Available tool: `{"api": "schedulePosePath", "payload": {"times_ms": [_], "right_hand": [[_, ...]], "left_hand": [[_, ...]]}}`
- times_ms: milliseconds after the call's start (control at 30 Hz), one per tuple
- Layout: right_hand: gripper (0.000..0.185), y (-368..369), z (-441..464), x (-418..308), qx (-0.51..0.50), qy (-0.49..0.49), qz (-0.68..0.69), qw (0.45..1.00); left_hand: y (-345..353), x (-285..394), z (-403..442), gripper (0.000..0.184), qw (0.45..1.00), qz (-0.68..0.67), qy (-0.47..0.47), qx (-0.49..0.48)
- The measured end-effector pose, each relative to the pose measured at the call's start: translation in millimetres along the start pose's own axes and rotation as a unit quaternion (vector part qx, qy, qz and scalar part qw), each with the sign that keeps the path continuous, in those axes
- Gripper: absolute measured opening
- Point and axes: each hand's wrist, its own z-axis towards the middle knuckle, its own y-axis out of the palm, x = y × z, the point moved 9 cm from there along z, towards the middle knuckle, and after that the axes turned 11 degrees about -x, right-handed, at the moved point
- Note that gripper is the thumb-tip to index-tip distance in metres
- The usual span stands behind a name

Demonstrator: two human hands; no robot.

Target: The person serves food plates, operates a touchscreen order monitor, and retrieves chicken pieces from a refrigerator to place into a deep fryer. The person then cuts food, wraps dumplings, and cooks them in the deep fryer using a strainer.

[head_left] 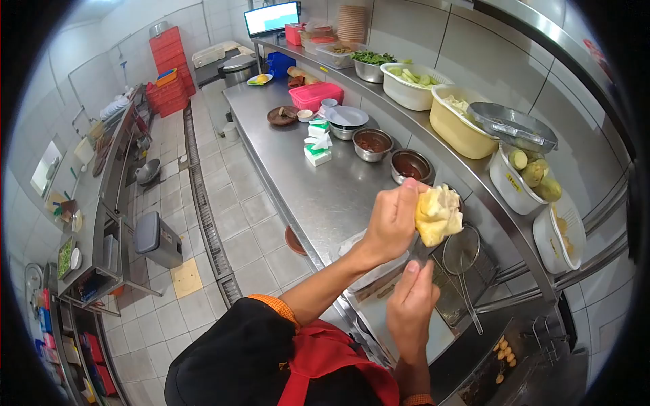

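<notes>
My left hand (391, 222) is raised over the counter and closed around a pale yellow and white chunk of food (440, 215), whose exact kind I cannot make out. Just below it, my right hand (411, 306) is closed with the thumb up. A short grey blade (423, 253), looking like a knife's, rises from its grip toward the chunk; the handle is hidden in my fingers. Under my hands lies a white cutting board (399, 318), partly covered by them. A wire strainer (462, 252) rests to the right of my hands.
Bowls of dark red sauce (411, 166), a tissue box (317, 154) and a pink tub (315, 96) stand on the steel counter (277, 149). The shelf above carries a cream basin (464, 128) and vegetable tubs (416, 86). Small browned pieces (505, 352) lie lower right. A grey bin (157, 238) stands left.
</notes>
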Motion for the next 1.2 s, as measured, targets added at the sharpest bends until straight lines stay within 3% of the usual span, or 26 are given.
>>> {"api": "schedulePosePath", "payload": {"times_ms": [133,233,267,300,367,400,433,500,633,767,800,867,900,967,1000,1033,1100,1133,1200], "right_hand": [[0.023,-7,5,5,0.022,0.007,-0.012,1.000],[0.023,-9,7,17,0.031,0.042,-0.066,0.996],[0.023,-12,9,23,0.036,0.071,-0.108,0.991],[0.023,-12,9,29,0.035,0.069,-0.109,0.991],[0.023,-7,5,53,0.036,0.106,-0.145,0.983],[0.023,-4,3,60,0.032,0.106,-0.143,0.983],[0.021,-2,1,66,0.022,0.111,-0.161,0.980],[0.020,2,-3,77,0.012,0.118,-0.179,0.977],[0.023,3,-14,97,0.017,0.136,-0.129,0.982],[0.024,9,-23,116,-0.023,0.194,-0.074,0.978],[0.024,12,-26,129,-0.024,0.196,-0.073,0.978],[0.026,32,-37,164,-0.076,0.215,0.090,0.970],[0.026,30,-48,171,-0.075,0.231,0.088,0.966],[0.029,34,-76,178,-0.038,0.321,0.320,0.890],[0.031,31,-94,194,-0.010,0.324,0.325,0.889],[0.027,22,-116,221,0.012,0.327,0.234,0.915],[0.020,7,-161,268,0.016,0.393,-0.044,0.918],[0.020,11,-189,300,0.012,0.412,-0.048,0.910],[0.037,9,-229,341,0.014,0.414,-0.156,0.897]], "left_hand": [[14,-16,0,0.041,0.995,0.030,-0.017,-0.098],[11,-22,11,0.036,0.991,0.116,-0.028,-0.057],[7,-32,11,0.034,0.996,0.063,-0.041,-0.046],[6,-37,9,0.034,0.996,0.063,-0.040,-0.044],[17,-69,-3,0.041,0.970,0.094,-0.178,-0.135],[16,-70,-7,0.045,0.972,0.156,-0.135,-0.117],[18,-78,-12,0.045,0.971,0.156,-0.138,-0.116],[16,-103,-25,0.037,0.975,0.023,-0.208,-0.077],[20,-139,-43,0.024,0.969,-0.081,-0.222,-0.074],[19,-152,-53,0.020,0.971,-0.047,-0.220,-0.077],[19,-159,-57,0.022,0.963,-0.029,-0.257,-0.081],[14,-174,-67,0.024,0.949,-0.014,-0.301,-0.088],[6,-185,-73,0.025,0.945,0.026,-0.311,-0.098],[-13,-205,-96,0.029,0.928,0.019,-0.359,-0.095],[-31,-216,-107,0.030,0.942,-0.008,-0.315,-0.114],[-46,-210,-121,0.030,0.926,-0.054,-0.366,-0.077],[-93,-207,-148,0.029,0.916,-0.015,-0.399,-0.037],[-113,-200,-163,0.029,0.896,0.015,-0.444,-0.006],[-146,-189,-192,0.030,0.871,0.023,-0.489,0.038]]}}
